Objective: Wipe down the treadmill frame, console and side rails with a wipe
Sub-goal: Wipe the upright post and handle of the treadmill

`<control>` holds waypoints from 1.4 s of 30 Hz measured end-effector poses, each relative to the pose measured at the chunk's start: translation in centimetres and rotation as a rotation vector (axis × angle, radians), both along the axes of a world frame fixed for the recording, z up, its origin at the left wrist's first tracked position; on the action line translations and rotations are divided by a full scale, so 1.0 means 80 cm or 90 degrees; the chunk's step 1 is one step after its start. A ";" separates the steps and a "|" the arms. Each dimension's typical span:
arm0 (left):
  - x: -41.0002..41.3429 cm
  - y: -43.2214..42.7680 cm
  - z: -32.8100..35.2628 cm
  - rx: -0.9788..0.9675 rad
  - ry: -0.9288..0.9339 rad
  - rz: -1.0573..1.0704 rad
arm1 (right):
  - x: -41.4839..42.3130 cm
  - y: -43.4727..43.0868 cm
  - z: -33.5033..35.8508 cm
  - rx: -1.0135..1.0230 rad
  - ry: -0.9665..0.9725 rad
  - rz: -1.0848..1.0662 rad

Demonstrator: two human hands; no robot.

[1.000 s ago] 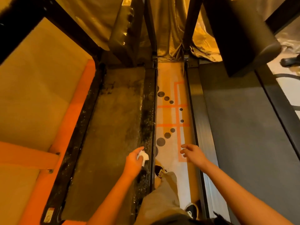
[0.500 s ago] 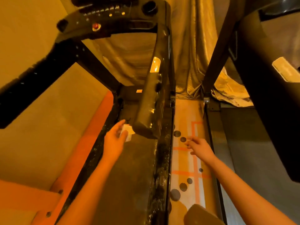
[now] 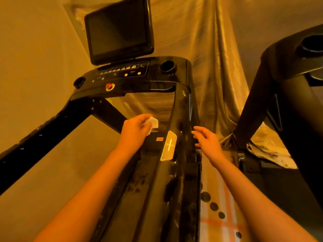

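One second on: left hand (image 3: pixel 134 130) raised, pinching wipe (image 3: pixel 153 123) | right hand (image 3: pixel 208 140) spread (console (image 3: pixel 122 79) now visible)

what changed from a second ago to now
The left hand lifted the wipe off the low side rail and now holds it up beside the handrail, below the console. The right hand rose too, from over the patterned floor to the handrail's other side. The camera tilted up with them. Unchanged: left hand grips the wipe, right hand open, holding nothing.
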State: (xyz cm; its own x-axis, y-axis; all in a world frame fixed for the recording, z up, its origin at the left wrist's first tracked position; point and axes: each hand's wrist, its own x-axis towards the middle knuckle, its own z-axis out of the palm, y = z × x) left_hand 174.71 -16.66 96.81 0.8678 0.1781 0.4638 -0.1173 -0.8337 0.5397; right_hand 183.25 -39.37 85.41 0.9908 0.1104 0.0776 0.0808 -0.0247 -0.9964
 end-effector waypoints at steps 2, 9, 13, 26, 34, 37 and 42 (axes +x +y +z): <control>0.045 -0.007 0.006 0.050 0.013 0.003 | 0.043 0.006 0.004 -0.003 -0.008 0.003; 0.179 -0.027 0.015 0.148 0.054 0.025 | 0.156 0.032 -0.018 0.015 -0.002 0.018; 0.243 -0.043 0.018 0.196 0.055 0.033 | 0.182 0.046 -0.026 0.027 0.005 0.026; 0.372 -0.047 0.005 0.362 0.131 0.041 | 0.185 0.098 -0.052 0.216 0.044 0.058; 0.360 -0.044 -0.020 0.256 0.137 -0.037 | 0.183 0.100 -0.051 0.226 0.023 0.045; 0.356 -0.051 -0.022 0.258 0.205 -0.063 | 0.182 0.100 -0.050 0.229 0.020 0.045; 0.371 -0.066 -0.011 0.267 0.270 -0.051 | 0.182 0.100 -0.051 0.226 0.014 0.039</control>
State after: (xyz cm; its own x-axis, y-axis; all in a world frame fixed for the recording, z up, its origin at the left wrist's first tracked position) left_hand 204.41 -21.97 95.92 0.9956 -0.0185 0.0914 -0.0348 -0.9829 0.1806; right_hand 197.83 -31.35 81.36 0.9851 0.1392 0.1008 0.0502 0.3281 -0.9433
